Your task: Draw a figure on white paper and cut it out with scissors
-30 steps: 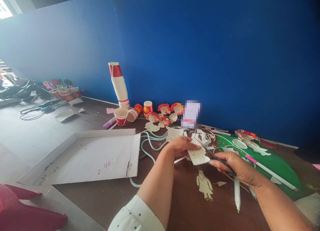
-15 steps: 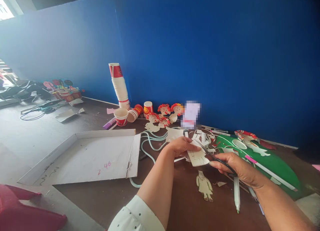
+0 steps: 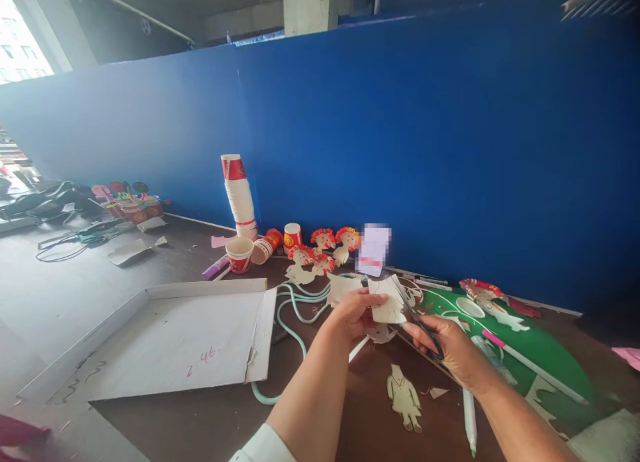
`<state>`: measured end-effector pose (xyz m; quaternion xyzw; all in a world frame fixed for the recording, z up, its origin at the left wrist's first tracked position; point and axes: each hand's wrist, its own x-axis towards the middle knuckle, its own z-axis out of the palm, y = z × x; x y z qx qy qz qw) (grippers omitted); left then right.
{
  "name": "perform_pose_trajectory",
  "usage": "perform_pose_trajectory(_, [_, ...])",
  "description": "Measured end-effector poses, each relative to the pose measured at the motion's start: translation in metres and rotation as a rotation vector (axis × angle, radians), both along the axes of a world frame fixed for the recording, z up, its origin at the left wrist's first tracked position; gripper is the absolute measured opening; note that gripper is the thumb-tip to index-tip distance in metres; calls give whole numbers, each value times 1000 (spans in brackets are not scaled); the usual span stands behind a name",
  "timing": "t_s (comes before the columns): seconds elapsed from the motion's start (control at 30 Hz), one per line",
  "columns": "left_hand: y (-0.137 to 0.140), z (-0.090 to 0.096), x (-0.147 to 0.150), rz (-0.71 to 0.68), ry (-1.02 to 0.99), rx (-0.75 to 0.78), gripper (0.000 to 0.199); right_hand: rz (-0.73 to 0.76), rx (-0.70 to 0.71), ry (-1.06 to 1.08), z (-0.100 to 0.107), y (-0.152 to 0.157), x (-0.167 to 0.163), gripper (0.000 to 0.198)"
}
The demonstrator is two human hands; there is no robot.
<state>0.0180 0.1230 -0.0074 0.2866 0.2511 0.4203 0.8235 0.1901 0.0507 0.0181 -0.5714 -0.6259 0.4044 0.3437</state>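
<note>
Above a dark brown table point(image 3: 200, 419), your left hand point(image 3: 354, 310) pinches a small piece of white paper point(image 3: 387, 310), thumb flat on top, while your right hand point(image 3: 450, 347) grips a pair of black-handled scissors point(image 3: 425, 331) at the paper's right edge. The two hands are close but apart, the paper and blades between them. The thumb likely sits well inside the edge to steady the drawn lines and leave the blades room. A cut-out paper figure point(image 3: 404, 399) lies flat just in front of you, perhaps set within easy view; a white marker point(image 3: 469, 419) with a green tip lies to its right. A tall stack of paper cups point(image 3: 240, 199) leans near the blue partition point(image 3: 425, 135), nested seemingly to save space.

Your left fingers beneath the paper are mostly hidden, and you cannot tell from this angle how far the blades are parted. Your right forearm runs out of the frame, a pixelated patch point(image 3: 374, 249) masks an item by the partition, and the drawing's faint strokes are hard to read.
</note>
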Motion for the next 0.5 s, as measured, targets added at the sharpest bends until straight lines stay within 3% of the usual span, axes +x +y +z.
perform_pose_trajectory(0.2, [-3, 2, 7, 58, 76, -65, 30, -11, 48, -47, -3, 0, -4, 37])
perform_pose_trajectory(0.5, [-14, 13, 12, 112, 231, 18, 37, 36, 45, -20, -6, 1, -8, 33])
